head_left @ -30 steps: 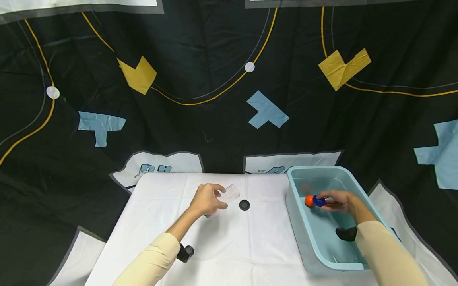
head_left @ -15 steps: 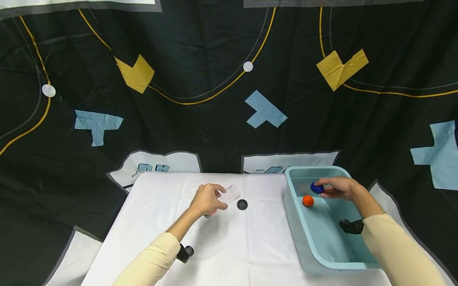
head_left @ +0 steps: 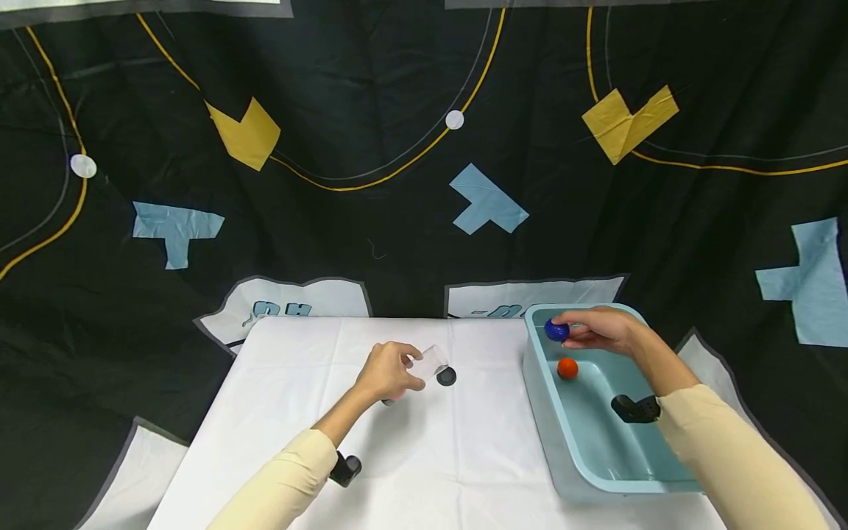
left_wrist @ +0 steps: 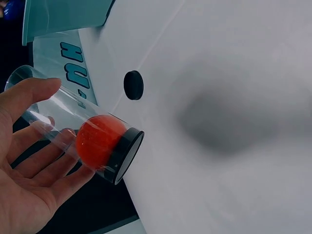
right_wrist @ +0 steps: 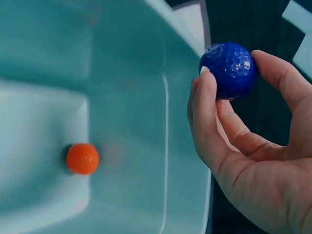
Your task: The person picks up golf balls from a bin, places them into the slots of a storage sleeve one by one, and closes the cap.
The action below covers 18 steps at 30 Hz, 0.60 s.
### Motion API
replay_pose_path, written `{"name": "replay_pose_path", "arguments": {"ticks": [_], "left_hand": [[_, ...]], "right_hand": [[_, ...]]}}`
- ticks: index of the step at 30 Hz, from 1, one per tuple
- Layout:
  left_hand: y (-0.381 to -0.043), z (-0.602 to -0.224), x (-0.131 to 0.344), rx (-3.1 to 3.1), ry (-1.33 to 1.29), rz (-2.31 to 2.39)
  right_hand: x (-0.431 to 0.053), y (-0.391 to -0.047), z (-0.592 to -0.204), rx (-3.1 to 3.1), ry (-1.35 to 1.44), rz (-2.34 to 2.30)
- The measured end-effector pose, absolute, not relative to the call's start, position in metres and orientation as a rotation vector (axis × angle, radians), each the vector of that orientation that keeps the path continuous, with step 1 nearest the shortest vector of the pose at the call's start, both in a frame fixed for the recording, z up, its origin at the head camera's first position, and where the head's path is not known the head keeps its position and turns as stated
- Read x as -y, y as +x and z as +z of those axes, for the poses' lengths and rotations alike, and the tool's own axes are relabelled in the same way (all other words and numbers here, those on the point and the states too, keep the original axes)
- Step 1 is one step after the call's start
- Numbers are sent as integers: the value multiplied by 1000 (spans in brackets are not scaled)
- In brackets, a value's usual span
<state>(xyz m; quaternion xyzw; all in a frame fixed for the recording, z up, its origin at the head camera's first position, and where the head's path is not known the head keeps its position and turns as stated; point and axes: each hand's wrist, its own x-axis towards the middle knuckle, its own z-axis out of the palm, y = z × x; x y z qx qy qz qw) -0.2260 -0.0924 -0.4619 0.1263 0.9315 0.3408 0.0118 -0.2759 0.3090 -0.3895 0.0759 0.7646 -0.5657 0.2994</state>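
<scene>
My left hand (head_left: 391, 372) grips a clear plastic tube (left_wrist: 66, 105) tilted above the white table. A red ball (left_wrist: 100, 141) lies inside at the tube's lower end, against a black cap (left_wrist: 127, 155); the opposite end is uncapped. On the cloth near the tube sits a loose black round lid (left_wrist: 133, 85). My right hand (head_left: 599, 329) pinches a blue golf ball (right_wrist: 228, 71) between thumb and fingertips, up near the far left rim of the light blue bin (head_left: 550, 434). Below it, on the bin's floor, is an orange ball (right_wrist: 82, 158).
The bin stands on the right side of the white-covered table (head_left: 424, 456). Black camera mounts are strapped at the left wrist (head_left: 346, 469) and right wrist (head_left: 636, 408). A black curtain (head_left: 371, 243) with yellow and blue patches hangs behind the table.
My right hand has lifted the blue golf ball away from the orange ball, toward the bin's far left rim. The left hand keeps its hold on the tube, almost still.
</scene>
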Motion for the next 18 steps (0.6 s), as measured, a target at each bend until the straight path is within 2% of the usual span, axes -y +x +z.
{"name": "replay_pose_path", "arguments": {"ticks": [8,18], "left_hand": [[-225,-464,86,-2898,417,1062],[-225,-461,77,-2867,437,1075]], "right_hand": [[-270,-280,-378,-2001,164,-1479],[-219,-280,-387,-2078,140,-1413]]}}
